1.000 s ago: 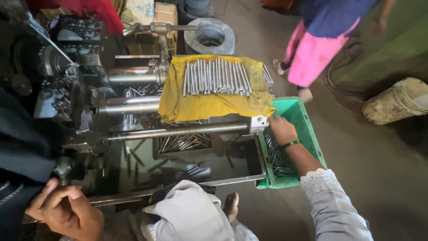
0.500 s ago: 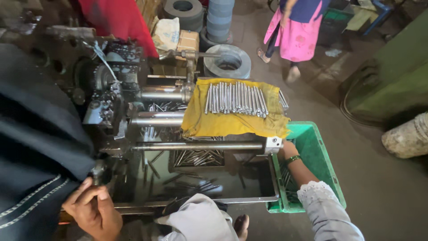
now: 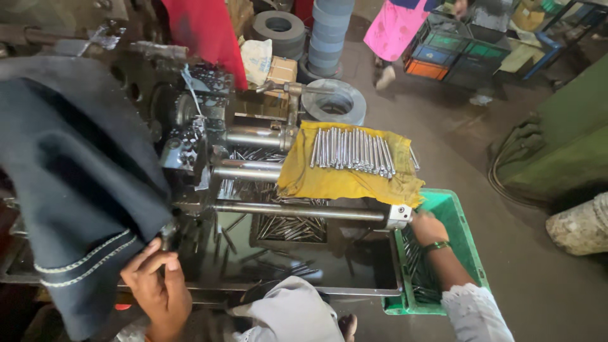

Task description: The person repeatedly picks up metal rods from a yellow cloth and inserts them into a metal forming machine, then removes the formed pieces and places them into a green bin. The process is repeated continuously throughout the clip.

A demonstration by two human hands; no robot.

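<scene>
My left hand (image 3: 155,288) is at the lower left. Its fingers curl round a dark lever knob (image 3: 166,234) on the machine (image 3: 209,149), under a dark cloth (image 3: 76,183). My right hand (image 3: 427,228), with a green bangle on its wrist, reaches into the near left corner of a green plastic crate (image 3: 465,234). It rests over thin metal rods (image 3: 415,259), and its fingertips are hidden. A yellow cloth (image 3: 342,180) on the machine carries a row of shiny metal rods (image 3: 351,151).
More rods lie in the dark tray (image 3: 291,228) under the machine's steel bars (image 3: 297,210). Grinding wheels (image 3: 332,101) and stacked crates (image 3: 462,54) stand behind. Another person in pink (image 3: 396,28) walks at the back. A green machine housing (image 3: 563,139) is on the right.
The view has shifted, so the machine and crate sit further right and lower. Both hands keep their places, the left at the lever and the right in the crate corner.
</scene>
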